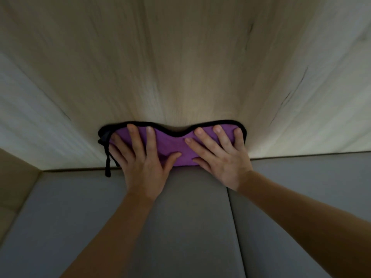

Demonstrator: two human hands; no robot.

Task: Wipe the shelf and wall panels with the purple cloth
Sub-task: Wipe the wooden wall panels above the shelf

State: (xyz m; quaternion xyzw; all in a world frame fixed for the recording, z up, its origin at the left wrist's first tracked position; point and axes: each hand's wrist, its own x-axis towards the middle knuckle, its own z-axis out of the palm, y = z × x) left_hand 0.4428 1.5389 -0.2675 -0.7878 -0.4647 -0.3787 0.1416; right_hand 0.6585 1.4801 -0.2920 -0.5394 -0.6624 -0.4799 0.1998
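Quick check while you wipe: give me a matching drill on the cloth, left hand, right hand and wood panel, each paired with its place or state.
Things:
1. cloth
2. left hand
3. right hand
4. wood panel

Places or states:
A. flat on the cloth's right half
B. light grain, above the grey panels
C. purple, black-edged, pressed to the wood
D. flat on the cloth's left half, near the dangling black loop

Pairs: 1-C, 2-D, 3-A, 4-B
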